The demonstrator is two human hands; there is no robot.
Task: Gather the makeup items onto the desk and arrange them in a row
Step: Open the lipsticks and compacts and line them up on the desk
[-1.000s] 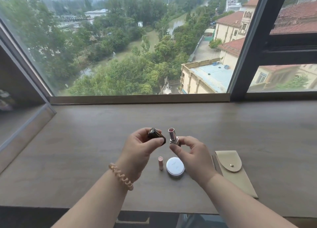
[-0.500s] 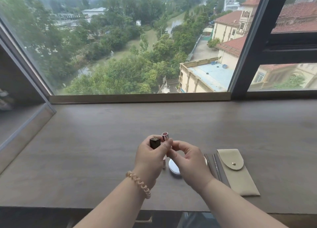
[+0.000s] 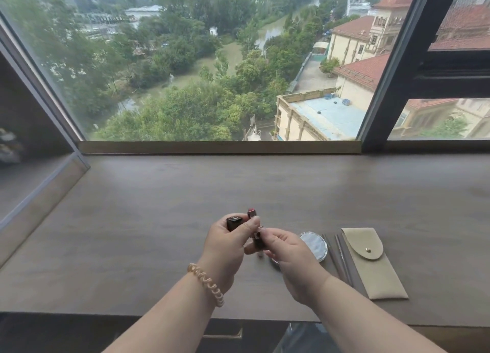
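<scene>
Above the near middle of the wooden desk (image 3: pixel 159 220) my left hand (image 3: pixel 228 246) grips a dark square lipstick cap (image 3: pixel 233 222), and its thumb touches the open lipstick (image 3: pixel 256 229). My right hand (image 3: pixel 289 257) pinches the dark base of that lipstick, whose pink tip points up. A round white compact (image 3: pixel 314 245) lies on the desk just behind my right hand, partly hidden by it. A small pink tube (image 3: pixel 261 254) shows only as a sliver between my hands.
Two thin dark pencils (image 3: pixel 338 257) lie right of the compact, and a beige snap pouch (image 3: pixel 371 262) lies beside them. A large window (image 3: pixel 212 61) backs the desk. A ledge (image 3: pixel 34 193) borders the left side. The desk's front edge runs below my wrists.
My hands came together and lower toward the desk. The cap and lipstick, apart a second ago, now sit side by side, with my left thumb against the lipstick.
</scene>
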